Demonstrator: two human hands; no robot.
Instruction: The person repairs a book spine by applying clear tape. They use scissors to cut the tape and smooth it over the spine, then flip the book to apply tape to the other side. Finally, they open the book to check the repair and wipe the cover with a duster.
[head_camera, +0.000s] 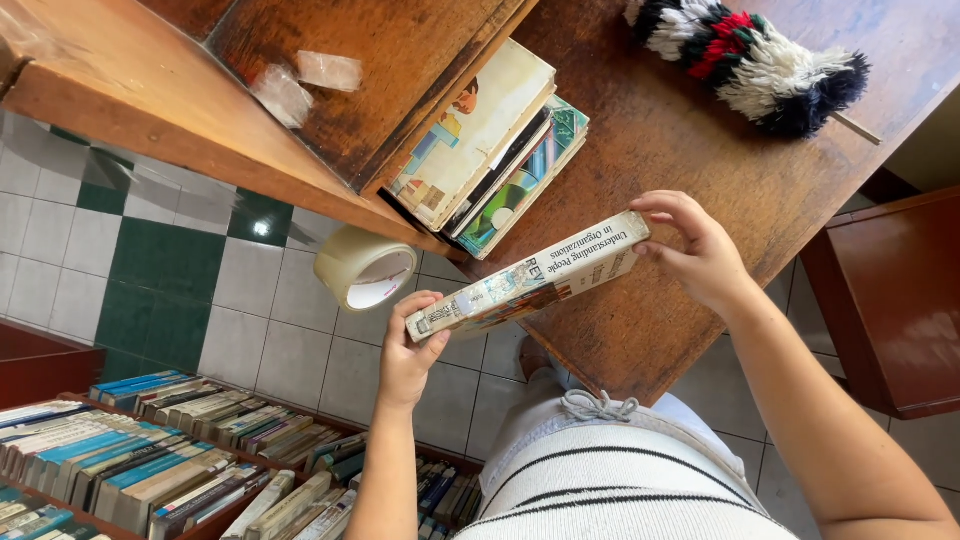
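Clearly, a thick book (530, 275) is held in the middle of the frame, with its spine turned up toward the camera, probably so that the spine can be looked at. The left hand (408, 350) is closed around the lower left end of the book, thumb on one side and fingers under it. The right hand (700, 250) is pinching the upper right end, with the fingertips curved over the corner; by this two-ended grip the book is kept level above the edge of the wooden table (700, 130).

A roll of clear tape (365, 268) is seen just beside the left end of the book, at the table edge; whether it rests on something cannot be told. A small stack of books (490, 150) is lying on the table in the upper centre, partly under a raised wooden board. A woolly duster (750, 60) is placed at the upper right. Rows of books in a crate (150, 450) are packed at the lower left, over the tiled floor (160, 270).
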